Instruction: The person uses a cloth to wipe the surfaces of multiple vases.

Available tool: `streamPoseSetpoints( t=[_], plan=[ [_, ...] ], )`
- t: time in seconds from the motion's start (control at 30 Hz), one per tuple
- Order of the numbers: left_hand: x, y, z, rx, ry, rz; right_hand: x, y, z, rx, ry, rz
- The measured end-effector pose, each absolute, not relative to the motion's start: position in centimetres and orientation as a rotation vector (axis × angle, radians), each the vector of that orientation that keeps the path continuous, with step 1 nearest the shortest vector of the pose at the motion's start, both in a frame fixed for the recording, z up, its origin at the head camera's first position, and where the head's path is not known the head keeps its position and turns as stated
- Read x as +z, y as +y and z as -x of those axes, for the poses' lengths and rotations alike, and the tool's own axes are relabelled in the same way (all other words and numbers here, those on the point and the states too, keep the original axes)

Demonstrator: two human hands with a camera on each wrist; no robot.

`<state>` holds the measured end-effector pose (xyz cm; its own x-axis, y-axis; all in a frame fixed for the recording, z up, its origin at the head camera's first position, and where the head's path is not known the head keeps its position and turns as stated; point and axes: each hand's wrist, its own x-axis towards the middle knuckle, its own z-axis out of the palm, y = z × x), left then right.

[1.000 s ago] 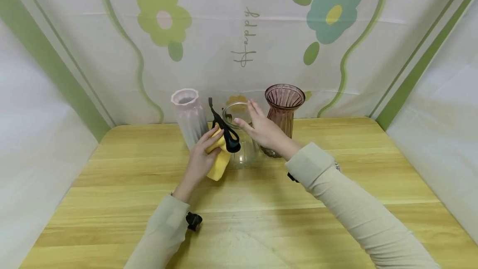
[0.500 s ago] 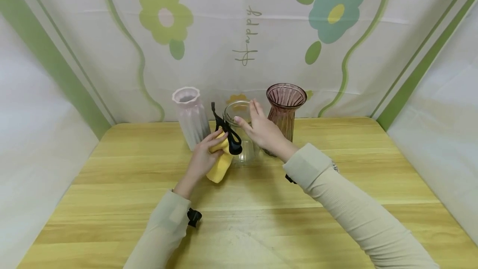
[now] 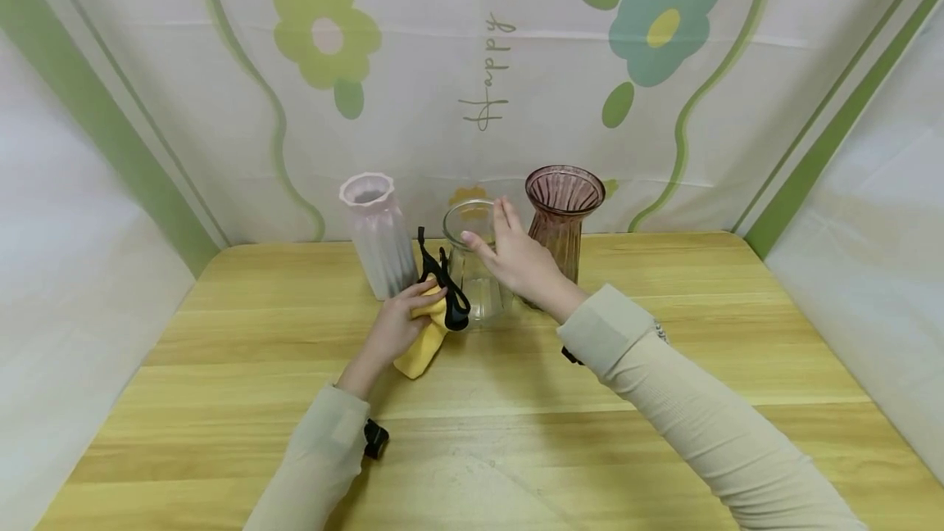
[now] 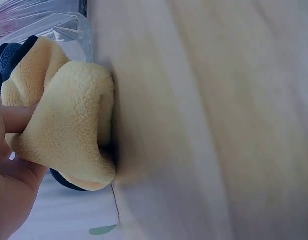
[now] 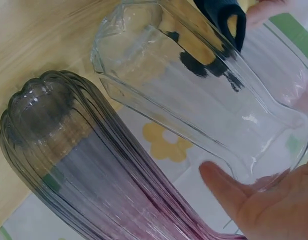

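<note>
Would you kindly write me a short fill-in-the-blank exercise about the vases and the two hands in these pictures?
1. The left hand grips a fluffy cloth whose colour is ____.
2. The right hand touches the rim of the ____ vase, which stands in the middle.
3. The number of vases on the wooden table is ____.

Missing words: yellow; clear; three

Head view looks forward and down across the table [image 3: 664,351] toward the back wall, at middle distance. Left wrist view sits very close to the yellow cloth [image 4: 69,125]. Right wrist view is close on the clear vase [image 5: 194,95]; head view shares both
</note>
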<state>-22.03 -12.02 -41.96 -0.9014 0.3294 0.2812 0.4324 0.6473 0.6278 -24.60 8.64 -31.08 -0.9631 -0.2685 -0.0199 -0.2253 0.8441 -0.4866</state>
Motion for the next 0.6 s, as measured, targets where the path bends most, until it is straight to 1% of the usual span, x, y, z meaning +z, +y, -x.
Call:
streamPoseSetpoints(
  t=[0.3, 0.43, 0.6],
  plan=[
    [-42.2, -12.1, 22.1, -1.067, -2.74, 0.659, -30.3, 9.8, 25.3, -0.767, 2.898, 0.429],
    [-42.3, -12.1, 22.1, -1.139, -2.714, 0.618, -30.4, 10.4, 25.6, -0.781, 2.803, 0.489],
    [-41.9, -12.0, 22.0, -1.268, -2.618, 0.572, -30.6, 10.6, 25.8, -0.851, 2.744, 0.503]
  ],
)
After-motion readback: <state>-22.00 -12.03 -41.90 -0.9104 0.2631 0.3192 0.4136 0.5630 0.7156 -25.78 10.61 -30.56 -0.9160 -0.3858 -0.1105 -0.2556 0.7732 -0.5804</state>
